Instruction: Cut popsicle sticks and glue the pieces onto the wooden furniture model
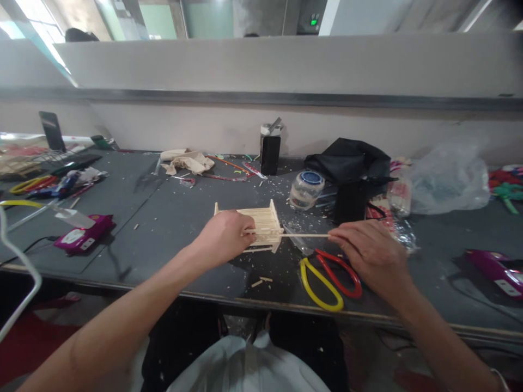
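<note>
A small frame built of thin wooden sticks (pixel 263 216) stands on the dark table, partly covered by my left hand (pixel 231 233). That hand is closed, its fingertips pinching short stick pieces at the near side of the frame. From there a long thin wooden stick (pixel 306 235) runs level to the right. My right hand (pixel 370 250) grips its far end between thumb and fingers. Just below the stick lie scissors (pixel 322 277) with one yellow and one red handle loop, the blades pointing toward the frame. A few cut stick pieces (pixel 262 281) rest near the front edge.
Behind are a clear jar with a blue lid (pixel 306 188), a black bag (pixel 351 160), a black box-shaped object (pixel 270 152) and a crumpled cloth (pixel 188 161). Purple devices sit left (pixel 84 234) and right (pixel 496 272). A clear plastic bag (pixel 445 179) lies at right; a low partition stands behind.
</note>
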The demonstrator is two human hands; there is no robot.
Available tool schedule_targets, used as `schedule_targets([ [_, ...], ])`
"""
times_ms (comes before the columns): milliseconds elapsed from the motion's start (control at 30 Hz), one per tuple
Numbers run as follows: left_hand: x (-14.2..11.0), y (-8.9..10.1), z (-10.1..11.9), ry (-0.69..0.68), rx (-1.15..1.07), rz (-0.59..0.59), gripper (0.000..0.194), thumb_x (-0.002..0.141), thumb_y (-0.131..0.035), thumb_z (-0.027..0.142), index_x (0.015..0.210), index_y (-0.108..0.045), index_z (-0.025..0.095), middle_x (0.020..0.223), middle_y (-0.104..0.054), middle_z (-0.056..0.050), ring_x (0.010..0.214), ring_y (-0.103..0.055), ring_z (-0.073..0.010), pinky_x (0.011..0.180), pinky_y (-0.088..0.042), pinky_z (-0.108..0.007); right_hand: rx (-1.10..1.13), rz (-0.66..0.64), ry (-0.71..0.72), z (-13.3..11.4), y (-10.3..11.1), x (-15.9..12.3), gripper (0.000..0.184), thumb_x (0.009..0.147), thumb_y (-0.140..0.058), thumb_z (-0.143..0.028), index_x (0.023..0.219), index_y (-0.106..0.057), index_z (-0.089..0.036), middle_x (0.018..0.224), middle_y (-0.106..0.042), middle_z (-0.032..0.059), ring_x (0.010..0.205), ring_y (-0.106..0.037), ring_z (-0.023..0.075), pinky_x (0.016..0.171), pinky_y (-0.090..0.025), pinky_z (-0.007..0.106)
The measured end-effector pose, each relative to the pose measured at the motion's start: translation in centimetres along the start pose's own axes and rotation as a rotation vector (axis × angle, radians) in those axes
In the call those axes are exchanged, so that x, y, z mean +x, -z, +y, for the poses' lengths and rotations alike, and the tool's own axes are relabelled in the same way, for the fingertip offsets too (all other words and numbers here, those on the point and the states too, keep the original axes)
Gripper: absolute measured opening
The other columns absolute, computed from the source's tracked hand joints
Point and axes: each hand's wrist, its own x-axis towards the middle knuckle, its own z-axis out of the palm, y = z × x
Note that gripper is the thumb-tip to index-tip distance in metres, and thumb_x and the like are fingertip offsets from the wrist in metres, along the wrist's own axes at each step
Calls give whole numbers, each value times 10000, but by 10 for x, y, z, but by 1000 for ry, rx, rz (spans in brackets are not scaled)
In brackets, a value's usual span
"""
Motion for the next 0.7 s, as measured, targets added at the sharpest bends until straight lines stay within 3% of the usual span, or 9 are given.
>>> schedule_targets([
  [700,4,3,6,-32,-59,-15,141,788,-573,217,836,-698,174,857,-714,-68,803,-638,-209,676,-436,-293,-38,29,39,0,0,3,142,915,-544,-264,872,-664,-200,838,-689,53,803,-595,203,755,-487,355],
])
